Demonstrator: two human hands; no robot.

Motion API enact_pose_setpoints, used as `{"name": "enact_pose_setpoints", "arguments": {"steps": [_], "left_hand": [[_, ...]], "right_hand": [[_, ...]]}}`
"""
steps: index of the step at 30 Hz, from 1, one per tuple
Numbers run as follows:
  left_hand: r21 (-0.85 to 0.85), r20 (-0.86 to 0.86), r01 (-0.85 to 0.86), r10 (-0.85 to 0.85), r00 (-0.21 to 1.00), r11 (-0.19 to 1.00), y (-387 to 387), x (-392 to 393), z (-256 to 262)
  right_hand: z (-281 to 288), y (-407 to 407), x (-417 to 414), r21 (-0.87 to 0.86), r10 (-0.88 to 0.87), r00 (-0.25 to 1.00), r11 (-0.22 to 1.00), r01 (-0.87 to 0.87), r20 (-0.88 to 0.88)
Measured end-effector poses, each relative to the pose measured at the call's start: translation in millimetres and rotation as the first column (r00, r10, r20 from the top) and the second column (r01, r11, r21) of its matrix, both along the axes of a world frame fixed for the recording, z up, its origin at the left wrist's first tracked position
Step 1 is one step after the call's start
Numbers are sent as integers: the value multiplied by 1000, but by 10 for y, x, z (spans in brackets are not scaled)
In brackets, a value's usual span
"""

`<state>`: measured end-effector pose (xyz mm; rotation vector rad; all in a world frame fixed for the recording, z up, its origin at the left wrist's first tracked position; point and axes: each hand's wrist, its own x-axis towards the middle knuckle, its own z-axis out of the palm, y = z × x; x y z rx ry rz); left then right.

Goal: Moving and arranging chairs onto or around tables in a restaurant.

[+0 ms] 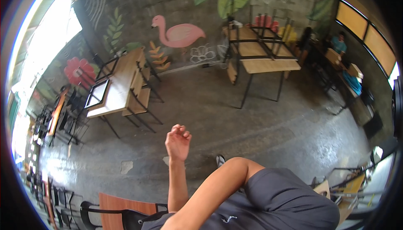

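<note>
My left hand is raised in front of me with the palm towards my face. Its fingers are loosely bent and hold nothing. Across my body, below that forearm, lies my right arm, and its hand is out of view past the bottom edge. Nearest to my left elbow are a reddish-brown wooden tabletop and a black chair. Beyond the raised hand spreads the grey concrete floor, and my shoe shows on it.
A long wooden table with upturned chairs stands at the left. Another wooden table carries stacked chairs near the painted wall. A person is by a cluttered counter at the far right. Tools and boards are lower right.
</note>
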<state>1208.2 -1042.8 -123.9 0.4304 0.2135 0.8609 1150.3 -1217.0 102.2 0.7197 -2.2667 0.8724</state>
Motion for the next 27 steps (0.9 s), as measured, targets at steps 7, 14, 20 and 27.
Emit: {"name": "enact_pose_setpoints", "arguments": {"steps": [7,14,20,27], "left_hand": [[13,-56,-121,121,991,993,1176,14,-84],[-23,-91,-488,484,870,873,2261,-385,58],[-33,-68,-695,692,719,719,2688,-923,61],[-61,-55,-819,817,574,571,3067,-1636,-71]], "right_hand": [[-212,1063,99,83,315,945,943,-322,89],[-170,2098,412,-41,583,808,808,-588,-82],[-127,2843,527,-328,847,521,464,-823,-109],[-251,3905,192,-274,911,399,360,-892,-103]]}}
